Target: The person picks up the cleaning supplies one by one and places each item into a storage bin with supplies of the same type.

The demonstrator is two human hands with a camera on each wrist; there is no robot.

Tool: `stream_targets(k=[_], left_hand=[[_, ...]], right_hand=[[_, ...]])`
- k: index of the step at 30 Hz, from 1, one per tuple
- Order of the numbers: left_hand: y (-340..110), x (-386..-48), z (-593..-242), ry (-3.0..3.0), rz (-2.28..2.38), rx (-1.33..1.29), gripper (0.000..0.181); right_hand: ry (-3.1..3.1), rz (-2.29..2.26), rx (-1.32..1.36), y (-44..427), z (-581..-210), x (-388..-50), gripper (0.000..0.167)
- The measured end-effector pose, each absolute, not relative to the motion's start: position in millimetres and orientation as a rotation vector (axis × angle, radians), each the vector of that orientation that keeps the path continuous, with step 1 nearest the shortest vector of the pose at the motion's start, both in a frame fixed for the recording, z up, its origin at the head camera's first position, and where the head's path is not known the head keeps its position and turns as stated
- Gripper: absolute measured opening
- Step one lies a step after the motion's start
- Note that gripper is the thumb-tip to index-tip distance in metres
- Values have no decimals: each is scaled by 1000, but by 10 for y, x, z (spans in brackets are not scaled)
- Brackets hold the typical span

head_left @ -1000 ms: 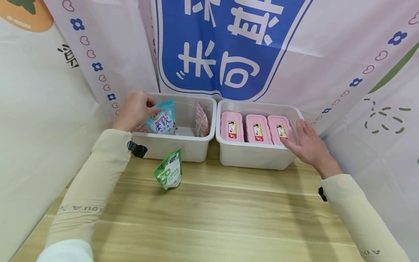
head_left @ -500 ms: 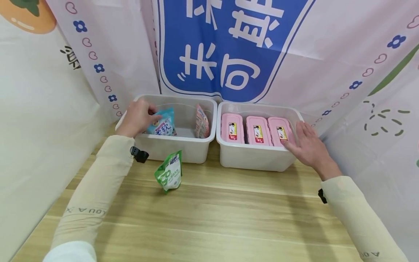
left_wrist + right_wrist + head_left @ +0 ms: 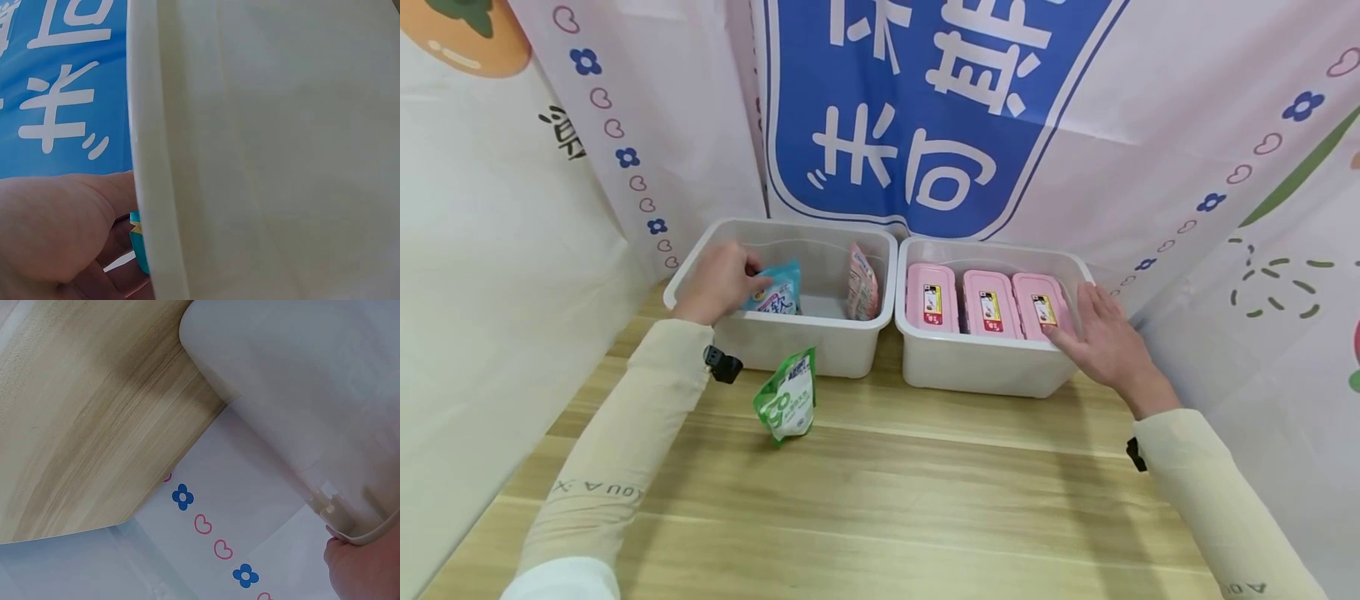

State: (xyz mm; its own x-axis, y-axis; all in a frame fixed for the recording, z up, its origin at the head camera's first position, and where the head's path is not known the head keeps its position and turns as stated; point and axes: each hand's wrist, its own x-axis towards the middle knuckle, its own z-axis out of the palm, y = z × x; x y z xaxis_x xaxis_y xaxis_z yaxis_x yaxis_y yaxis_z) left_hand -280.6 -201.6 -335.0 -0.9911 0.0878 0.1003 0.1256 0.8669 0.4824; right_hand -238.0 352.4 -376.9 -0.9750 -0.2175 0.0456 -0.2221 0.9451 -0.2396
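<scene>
My left hand [image 3: 718,283] pinches the top of a blue pouch [image 3: 781,292] inside the left white bin [image 3: 805,346]. That bin's front wall and my hand hide the pouch's lower part. In the left wrist view, a sliver of the pouch [image 3: 139,244] shows between my fingers beside the bin wall [image 3: 262,137]. My right hand [image 3: 1108,342] rests on the front right corner of the right white bin [image 3: 977,364], fingers straight along the rim and thumb at the front edge. Pink lidded boxes [image 3: 991,302] stand in a row in this bin.
A pink pouch [image 3: 862,285] leans upright at the left bin's right end. On the wooden table [image 3: 880,500], a green and white pouch [image 3: 788,396] stands in front of the left bin. Printed cloth [image 3: 880,125] hangs behind the bins and at both sides.
My left hand has lowered the blue pouch deeper into the left bin. The right hand stays at its corner, and the head view has shifted slightly.
</scene>
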Motion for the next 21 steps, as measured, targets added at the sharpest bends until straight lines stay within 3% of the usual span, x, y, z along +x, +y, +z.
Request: stream_targets(k=[21], left_hand=[[-1979,-2848,-3466,-3036,-814,-129,18]], right_hand=[[-3079,370,343,3525,-3775,-2384,103]])
